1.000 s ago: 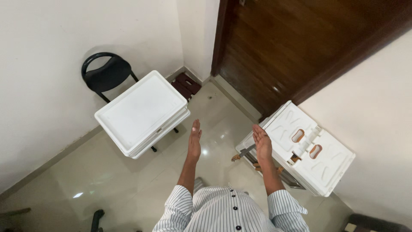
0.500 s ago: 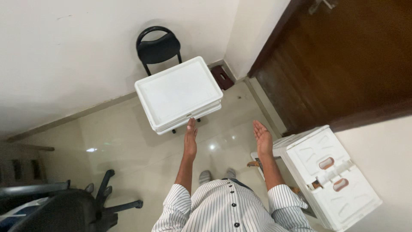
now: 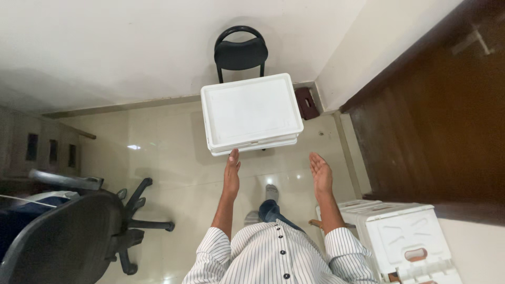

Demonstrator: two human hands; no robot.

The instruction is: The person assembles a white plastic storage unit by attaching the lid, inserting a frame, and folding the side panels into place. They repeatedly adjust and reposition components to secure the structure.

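- Left hand (image 3: 232, 169) is open and flat, fingers straight, holding nothing; fingertips are at the near edge of the white rectangular plastic lidded crates (image 3: 251, 113), touching or just short, cannot tell which.
- Right hand (image 3: 321, 173) is open, palm turned inward, empty, apart from the crates, below their right near corner.
- The crates look like 2 stacked, resting on the black round-backed metal chair (image 3: 240, 52) against the cream wall (image 3: 131, 47).
- Judgement: for a good grip, spread both hands to the 2 short sides, get fingers under the lower rim, keep the stack level so the top one doesn't slide.
- Right hand sits narrower than the stack; it needs to go wider.
- Around: black office swivel chair (image 3: 68, 231) at near left, its wheeled base (image 3: 139, 221) reaching onto the glossy tiled floor (image 3: 158, 158).
- White moulded plastic crate with oval handle slot (image 3: 407, 239) is at near right, close to the right elbow; could crowd a backward step.
- Small dark brown box (image 3: 306, 102) lies on the floor by the corner, beside the dark wooden door (image 3: 436, 121).
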